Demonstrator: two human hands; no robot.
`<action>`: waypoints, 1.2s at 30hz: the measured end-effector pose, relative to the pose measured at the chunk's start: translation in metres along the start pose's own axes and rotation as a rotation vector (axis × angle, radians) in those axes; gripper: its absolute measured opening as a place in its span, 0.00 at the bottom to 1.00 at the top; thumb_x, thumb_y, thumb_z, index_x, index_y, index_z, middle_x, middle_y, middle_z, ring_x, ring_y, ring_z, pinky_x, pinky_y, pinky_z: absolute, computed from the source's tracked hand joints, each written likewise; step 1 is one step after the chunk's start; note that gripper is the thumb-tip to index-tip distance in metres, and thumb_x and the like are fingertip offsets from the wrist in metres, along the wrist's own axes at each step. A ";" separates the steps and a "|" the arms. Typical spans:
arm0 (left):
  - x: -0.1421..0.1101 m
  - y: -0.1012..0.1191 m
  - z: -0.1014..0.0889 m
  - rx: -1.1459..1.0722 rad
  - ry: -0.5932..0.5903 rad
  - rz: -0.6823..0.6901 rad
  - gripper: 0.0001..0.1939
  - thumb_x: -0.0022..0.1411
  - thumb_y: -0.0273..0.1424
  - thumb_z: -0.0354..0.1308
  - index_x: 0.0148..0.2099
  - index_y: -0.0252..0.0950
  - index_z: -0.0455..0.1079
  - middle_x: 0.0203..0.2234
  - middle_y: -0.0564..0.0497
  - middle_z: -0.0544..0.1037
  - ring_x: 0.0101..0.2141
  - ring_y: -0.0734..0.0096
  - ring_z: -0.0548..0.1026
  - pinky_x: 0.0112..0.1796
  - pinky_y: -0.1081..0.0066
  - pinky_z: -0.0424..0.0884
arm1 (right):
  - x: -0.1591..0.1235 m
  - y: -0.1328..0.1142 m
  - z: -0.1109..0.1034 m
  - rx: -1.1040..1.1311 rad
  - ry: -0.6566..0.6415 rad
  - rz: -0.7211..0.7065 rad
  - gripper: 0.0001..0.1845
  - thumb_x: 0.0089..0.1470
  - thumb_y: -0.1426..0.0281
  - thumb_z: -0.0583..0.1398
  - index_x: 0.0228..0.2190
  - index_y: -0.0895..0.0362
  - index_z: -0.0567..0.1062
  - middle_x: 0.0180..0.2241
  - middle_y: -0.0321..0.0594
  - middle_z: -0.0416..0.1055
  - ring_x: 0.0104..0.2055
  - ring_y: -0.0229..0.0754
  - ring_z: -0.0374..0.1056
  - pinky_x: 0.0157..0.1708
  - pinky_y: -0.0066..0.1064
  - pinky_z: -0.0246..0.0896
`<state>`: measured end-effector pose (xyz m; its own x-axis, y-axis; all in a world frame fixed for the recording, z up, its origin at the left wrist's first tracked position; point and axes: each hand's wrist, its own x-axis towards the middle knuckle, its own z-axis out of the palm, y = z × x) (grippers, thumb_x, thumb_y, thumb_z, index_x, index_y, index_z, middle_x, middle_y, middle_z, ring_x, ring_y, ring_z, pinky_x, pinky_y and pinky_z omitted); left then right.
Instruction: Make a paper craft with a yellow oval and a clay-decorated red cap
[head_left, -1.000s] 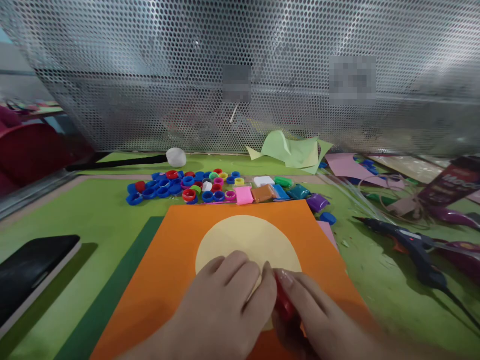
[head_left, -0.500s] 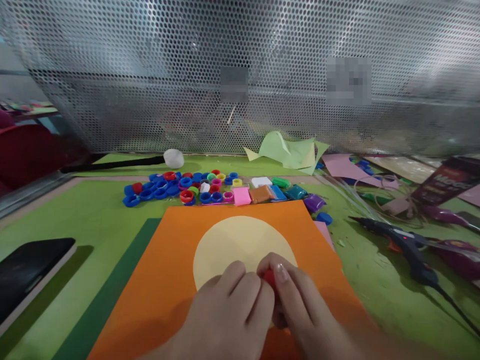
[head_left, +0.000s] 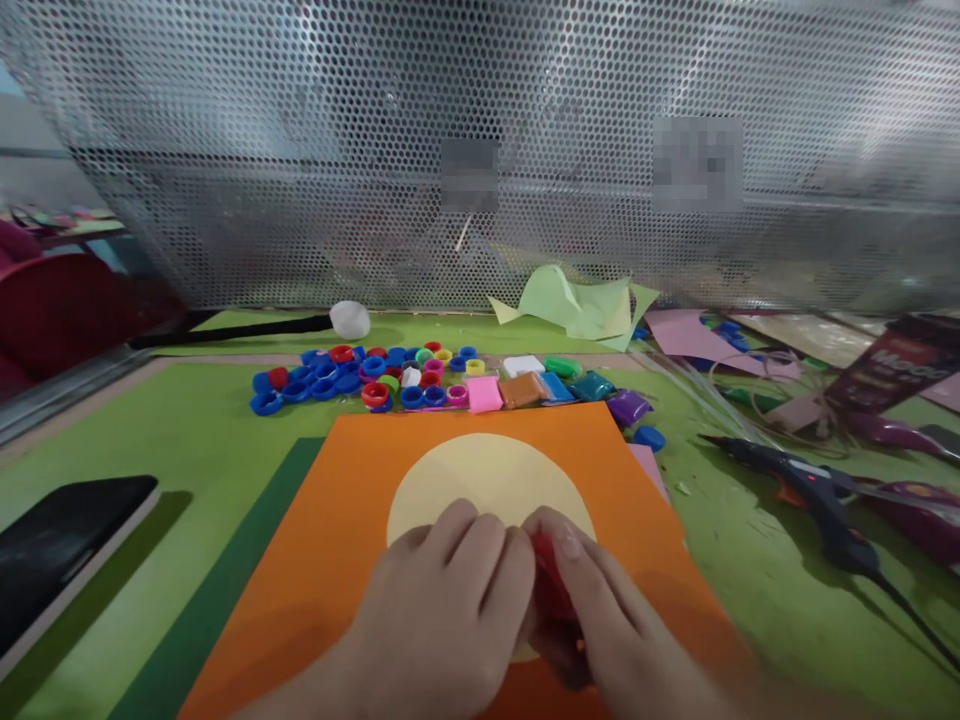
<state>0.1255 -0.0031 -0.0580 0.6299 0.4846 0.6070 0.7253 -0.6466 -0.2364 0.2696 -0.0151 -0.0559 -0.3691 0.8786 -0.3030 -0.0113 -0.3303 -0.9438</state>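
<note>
Small glossy red packet (head_left: 551, 580), seemingly plastic: between your hands, over the pale-yellow paper circle (head_left: 487, 475). Right hand (head_left: 619, 610): pinched on it; left hand (head_left: 450, 605): curled, grip hidden. Likely light, soft; take its edges.

Red piece (head_left: 550, 575): mostly covered by fingers; I cannot make out its shape.
Left hand (head_left: 450, 610): fingertips curled out of my sight, so I cannot read its grip.
Right hand (head_left: 611, 610): forearm blurs toward the bottom edge.
Cream circle (head_left: 491, 475): lower part largely behind the hands.
Orange sheet (head_left: 300, 590): near edge falls below my view.
Phone (head_left: 67, 550): cropped on the left.
Glue gun (head_left: 817, 500): cord exits right.
Perforated panel (head_left: 360, 220): two pixelated patches (head_left: 697, 165), unreadable to me.
</note>
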 end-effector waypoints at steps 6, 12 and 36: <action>0.000 0.002 -0.001 -0.032 -0.037 0.024 0.05 0.55 0.23 0.47 0.30 0.35 0.62 0.17 0.54 0.66 0.18 0.68 0.66 0.14 0.72 0.58 | -0.005 0.001 0.005 0.098 0.043 0.112 0.31 0.43 0.38 0.48 0.26 0.54 0.58 0.16 0.25 0.49 0.18 0.30 0.44 0.18 0.23 0.39; 0.003 0.002 -0.003 0.021 -0.019 -0.043 0.06 0.53 0.22 0.48 0.26 0.36 0.60 0.15 0.54 0.64 0.17 0.67 0.65 0.12 0.71 0.57 | -0.004 0.002 0.005 0.151 0.038 0.118 0.32 0.40 0.37 0.50 0.26 0.54 0.58 0.16 0.25 0.50 0.18 0.29 0.43 0.18 0.21 0.38; 0.006 0.007 0.000 0.040 -0.149 -0.071 0.05 0.44 0.22 0.49 0.26 0.38 0.58 0.16 0.54 0.67 0.17 0.65 0.67 0.10 0.71 0.63 | -0.004 0.006 0.004 0.312 0.043 0.236 0.32 0.33 0.38 0.57 0.25 0.54 0.60 0.16 0.26 0.49 0.18 0.29 0.45 0.18 0.19 0.40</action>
<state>0.1348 -0.0049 -0.0556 0.6089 0.6121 0.5045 0.7779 -0.5852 -0.2288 0.2670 -0.0219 -0.0594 -0.3559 0.7775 -0.5185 -0.2152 -0.6081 -0.7642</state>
